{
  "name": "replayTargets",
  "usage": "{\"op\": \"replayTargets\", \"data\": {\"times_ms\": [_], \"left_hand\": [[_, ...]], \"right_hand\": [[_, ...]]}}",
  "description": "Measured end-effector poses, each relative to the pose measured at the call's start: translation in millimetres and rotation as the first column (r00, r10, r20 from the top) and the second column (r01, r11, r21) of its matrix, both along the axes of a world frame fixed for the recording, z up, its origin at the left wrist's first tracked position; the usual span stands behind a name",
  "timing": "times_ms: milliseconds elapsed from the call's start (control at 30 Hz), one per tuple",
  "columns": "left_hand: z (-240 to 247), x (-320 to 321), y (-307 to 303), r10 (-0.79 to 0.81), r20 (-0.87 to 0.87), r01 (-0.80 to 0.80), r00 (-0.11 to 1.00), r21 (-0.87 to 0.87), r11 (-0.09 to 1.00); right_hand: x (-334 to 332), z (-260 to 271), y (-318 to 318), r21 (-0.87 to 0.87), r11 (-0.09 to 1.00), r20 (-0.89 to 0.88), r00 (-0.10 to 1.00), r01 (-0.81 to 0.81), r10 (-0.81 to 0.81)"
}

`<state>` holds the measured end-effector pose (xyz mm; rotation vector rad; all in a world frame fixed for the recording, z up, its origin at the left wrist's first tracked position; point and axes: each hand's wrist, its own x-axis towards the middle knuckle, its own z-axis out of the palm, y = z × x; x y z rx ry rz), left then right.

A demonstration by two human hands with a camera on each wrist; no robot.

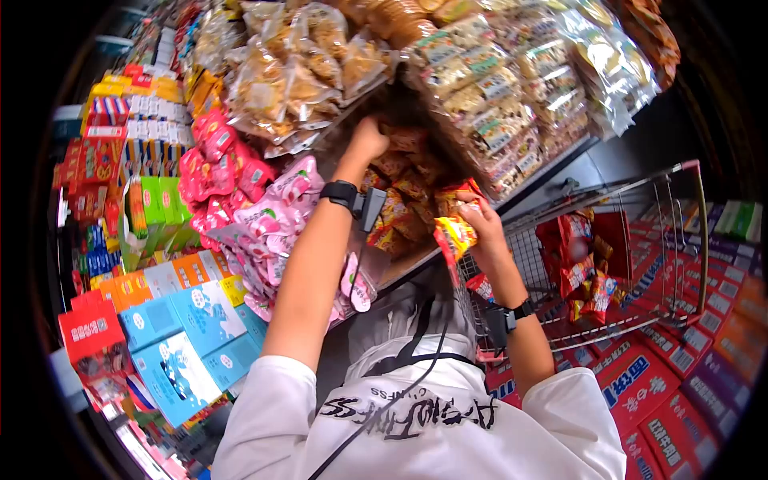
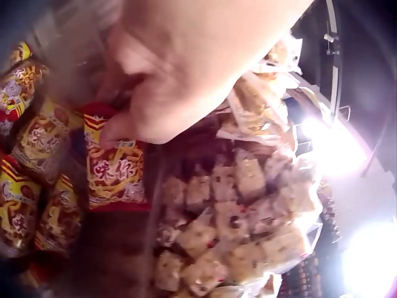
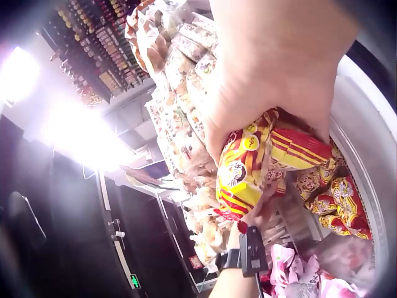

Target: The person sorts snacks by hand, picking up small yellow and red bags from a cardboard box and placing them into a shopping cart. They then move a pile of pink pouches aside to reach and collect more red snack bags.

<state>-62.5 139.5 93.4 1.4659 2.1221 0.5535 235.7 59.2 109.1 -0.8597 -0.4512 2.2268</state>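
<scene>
My left hand (image 1: 370, 138) (image 2: 180, 68) reaches up into a shelf of red-and-yellow snack packets (image 1: 404, 196). Its fingertips pinch the top edge of one red packet (image 2: 115, 171) in the pile. My right hand (image 1: 478, 220) (image 3: 273, 81) is lower and to the right, near the shelf's front edge. It grips a bunch of the same yellow-and-red packets (image 1: 454, 228) (image 3: 248, 167). More of these packets (image 3: 338, 198) lie on the shelf behind it.
A wire shopping cart (image 1: 700, 232) stands to the right with red snack packets (image 1: 580, 256) in it. Clear bags of pastry squares (image 1: 496, 104) (image 2: 236, 230) hang over the shelf. Pink packets (image 1: 272, 212) and blue boxes (image 1: 184, 336) fill the left; red cartons (image 1: 640, 384) lie below the cart.
</scene>
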Motion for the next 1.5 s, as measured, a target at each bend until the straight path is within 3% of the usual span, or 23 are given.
{"op": "replayTargets", "data": {"times_ms": [100,200,300,333,433,467,567,667,767,800,867,933,1000,1067,1167,1267,1367,1400,1433,1500], "left_hand": [[-22.5,-2.2,2.9,-0.048,-0.121,0.054,0.991,0.046,0.997],[-17.3,8.0,3.9,-0.153,-0.220,0.174,0.964,0.081,0.981],[-60.6,2.5,22.4,-0.123,-0.372,0.180,0.920,0.122,0.976],[-84.0,-0.5,31.6,-0.076,-0.512,0.165,0.855,0.130,0.978],[-31.1,38.8,37.1,-0.086,-0.448,-0.016,0.890,-0.218,0.976],[-23.0,44.0,34.8,-0.174,-0.458,0.040,0.872,-0.287,0.957],[-78.6,30.9,20.7,-0.066,-0.575,0.155,0.815,0.107,0.982],[-60.0,40.3,6.3,0.070,-0.619,0.084,0.782,0.216,0.973],[-51.1,47.8,5.8,0.142,-0.628,0.076,0.765,0.307,0.949],[-49.1,47.6,7.0,0.012,-0.600,0.074,0.800,0.118,0.990],[-45.1,46.6,7.3,-0.213,-0.460,0.095,0.862,-0.266,0.959],[-64.3,43.4,1.2,-0.050,-0.423,-0.015,0.905,-0.150,0.989],[-72.1,45.7,-8.6,0.014,-0.355,-0.067,0.935,-0.138,0.988],[-61.5,39.7,-5.5,-0.026,-0.292,-0.035,0.956,-0.202,0.979],[-39.7,39.9,-28.0,0.113,-0.251,-0.088,0.961,0.107,0.990],[-19.6,52.3,-35.0,0.073,-0.195,-0.080,0.978,-0.031,0.996],[-41.5,64.8,-42.3,-0.132,-0.331,0.159,0.934,0.054,0.986],[-28.8,69.6,-37.0,-0.220,-0.294,0.134,0.930,-0.285,0.949],[-25.6,74.6,-47.5,-0.275,-0.335,0.172,0.901,-0.306,0.936],[-37.8,72.1,-53.1,-0.281,-0.217,0.182,0.935,-0.386,0.904]], "right_hand": [[-5.4,-3.5,-5.1,0.149,0.988,0.129,0.992,-0.027,0.008],[-2.4,-3.5,-2.7,0.135,0.990,0.079,0.996,-0.043,0.033],[-3.5,-7.6,-1.1,0.149,0.986,0.103,0.993,-0.071,0.055],[-5.6,-6.1,-2.1,0.156,0.985,0.131,0.990,-0.069,0.049],[-7.4,-0.6,-0.6,0.177,0.982,0.175,0.984,-0.071,0.040],[-6.7,0.3,-1.3,0.158,0.985,0.153,0.987,-0.071,0.046],[-5.3,2.9,0.7,0.159,0.983,0.165,0.984,-0.086,0.060],[-4.8,1.0,-1.2,0.172,0.979,0.179,0.981,-0.113,0.082],[-6.3,2.1,0.6,0.191,0.975,0.196,0.978,-0.116,0.078],[-7.5,1.5,0.7,0.170,0.979,0.171,0.982,-0.112,0.083],[-8.5,-0.1,2.2,0.125,0.986,0.122,0.988,-0.113,0.098],[-12.3,-6.2,5.7,0.157,0.982,0.115,0.990,-0.105,0.088],[-11.2,-4.5,5.3,0.161,0.981,0.105,0.990,-0.110,0.093],[-7.7,-4.8,6.6,0.137,0.983,0.091,0.989,-0.126,0.114],[1.9,-6.7,9.0,0.102,0.979,0.032,0.985,-0.175,0.172],[11.5,-0.8,11.1,0.025,0.981,-0.048,0.980,-0.190,0.191],[18.6,-2.8,7.7,0.034,0.986,-0.036,0.986,-0.161,0.162],[17.4,-0.2,6.8,0.059,0.986,0.002,0.988,-0.155,0.155],[16.4,5.5,5.8,0.055,0.989,-0.003,0.991,-0.137,0.137],[15.3,4.9,7.2,0.035,0.987,-0.055,0.986,-0.159,0.160]]}}
